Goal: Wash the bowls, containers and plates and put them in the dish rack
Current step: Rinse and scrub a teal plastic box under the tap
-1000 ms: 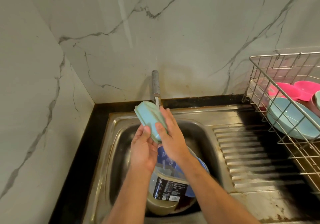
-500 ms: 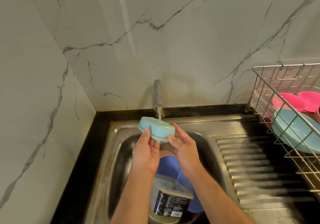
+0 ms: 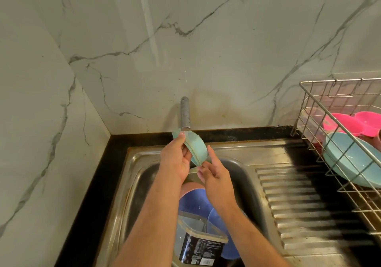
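Left hand [image 3: 176, 159] grips my teal container [image 3: 193, 149] tilted on edge right under the tap [image 3: 185, 113], so I'd say rinse water runs off it; right hand [image 3: 214, 177] relaxed, fingertips at its lower rim, steadying. Below in the sink [image 3: 247, 176]: blue bowls [image 3: 192, 201] and a clear tub [image 3: 201, 244], unwashed I guess. Dish rack [image 3: 338, 106] right, holding a teal plate [image 3: 350, 159] and pink dishes [image 3: 350, 124]; path across looks unblocked.
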